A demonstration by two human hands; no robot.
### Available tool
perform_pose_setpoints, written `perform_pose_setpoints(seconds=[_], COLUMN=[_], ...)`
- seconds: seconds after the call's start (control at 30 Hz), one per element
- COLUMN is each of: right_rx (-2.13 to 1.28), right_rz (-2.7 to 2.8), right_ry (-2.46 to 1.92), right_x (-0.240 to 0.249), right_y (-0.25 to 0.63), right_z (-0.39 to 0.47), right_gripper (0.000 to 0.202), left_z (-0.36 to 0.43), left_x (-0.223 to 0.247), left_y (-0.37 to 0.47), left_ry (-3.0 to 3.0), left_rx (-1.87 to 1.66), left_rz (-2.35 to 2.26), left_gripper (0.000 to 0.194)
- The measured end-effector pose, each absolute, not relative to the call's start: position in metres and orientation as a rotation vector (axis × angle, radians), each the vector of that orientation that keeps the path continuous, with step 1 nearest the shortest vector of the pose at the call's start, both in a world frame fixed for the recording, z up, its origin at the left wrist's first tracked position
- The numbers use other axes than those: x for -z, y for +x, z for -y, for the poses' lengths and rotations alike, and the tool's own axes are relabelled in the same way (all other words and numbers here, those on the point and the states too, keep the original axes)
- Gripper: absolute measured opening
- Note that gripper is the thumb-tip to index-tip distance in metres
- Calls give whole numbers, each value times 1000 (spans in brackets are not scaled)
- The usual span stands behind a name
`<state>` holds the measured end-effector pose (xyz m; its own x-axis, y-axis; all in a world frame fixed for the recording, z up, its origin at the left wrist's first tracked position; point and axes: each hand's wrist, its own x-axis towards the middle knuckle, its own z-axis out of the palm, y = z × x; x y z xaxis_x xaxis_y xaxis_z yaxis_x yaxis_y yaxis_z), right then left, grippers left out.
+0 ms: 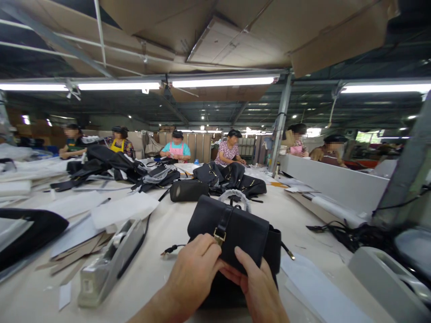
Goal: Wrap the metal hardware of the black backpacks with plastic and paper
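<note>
Both my hands grip the black handbag (235, 231) on the table (161, 251); left hand (195, 269) pinches by its gold buckle (219, 236); right hand (257, 287) clasps the lower edge; tape dispenser (107, 262) lies well left.

Black handbag (235, 229), gold buckle (219, 236) on its black strap. Desk (168, 224) beige. Tape dispenser (109, 262) grey. White paper sheets (124, 208). Far workers: yellow apron (117, 146), pink apron (176, 150), floral top (228, 152).

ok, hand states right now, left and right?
Left hand: closed on the black handbag, fingers at its gold buckle.
Right hand: gripping the handbag's lower edge, thumb on the front.
</note>
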<state>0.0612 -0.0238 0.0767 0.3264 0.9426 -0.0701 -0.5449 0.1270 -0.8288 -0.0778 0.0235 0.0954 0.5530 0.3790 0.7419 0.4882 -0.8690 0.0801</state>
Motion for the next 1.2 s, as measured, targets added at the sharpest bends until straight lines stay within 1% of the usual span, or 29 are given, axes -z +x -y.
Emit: perform_pose_setpoints(seconds=[0.13, 0.23, 0.33, 0.43, 0.57, 0.67, 0.73, 0.83, 0.87, 0.93, 1.0, 1.03, 1.1, 1.13, 1.2], right_rx=[-1179, -1166, -1143, -1143, -1172, -1188, -1207, -1239, -1243, -1252, -1259, -1252, -1206, -1184, -1162], right_rz=[554, 529, 540, 561, 557, 499, 482, 485, 480, 463, 453, 454, 477, 513, 692], right_ry=[-895, -892, -899, -916, -908, -894, -882, -852, -843, -831, -834, -840, -876, -927, -1138], right_x=[-76, -79, -81, -79, -73, -71, -72, -78, -80, -83, -83, -82, -76, -71, -61], right_y=[61, 58, 56, 57, 62, 67, 69, 69, 69, 68, 67, 67, 69, 71, 78], right_z=[26, 28, 29, 30, 32, 34, 36, 39, 40, 41, 40, 39, 38, 40, 47], right_gripper=[78, 84, 85, 85, 89, 95, 94, 86, 84, 84, 84, 84, 78, 72, 56], left_z=[-26, -25, -24, -29, -44, -48, -42, -22, -15, -3, 3, 5, 4, 4, 2], left_x=[-93, -91, -88, -85, -93, -105, -113, -116, -115, -110, -102, -98, -89, -86, -82], left_y=[-80, -80, -77, -76, -84, -96, -103, -108, -108, -106, -101, -97, -88, -83, -74], left_ry=[-2607, -2531, -2467, -2572, -2762, -2755, -2822, -3039, -3089, -3180, -3353, -3443, -3524, -3505, -3439], left_rx=[1176, 1097, 1020, 998, 1086, 1245, 1319, 1302, 1274, 1194, 1161, 1239, 1584, 1793, 2161], left_rz=[610, 560, 586, 632, 843, 982, 958, 885, 961, 1264, 1549, 1634, 1729, 1778, 1886], left_gripper=[27, 32, 33, 28, 21, 20, 23, 29, 30, 32, 28, 22, 13, 13, 20])
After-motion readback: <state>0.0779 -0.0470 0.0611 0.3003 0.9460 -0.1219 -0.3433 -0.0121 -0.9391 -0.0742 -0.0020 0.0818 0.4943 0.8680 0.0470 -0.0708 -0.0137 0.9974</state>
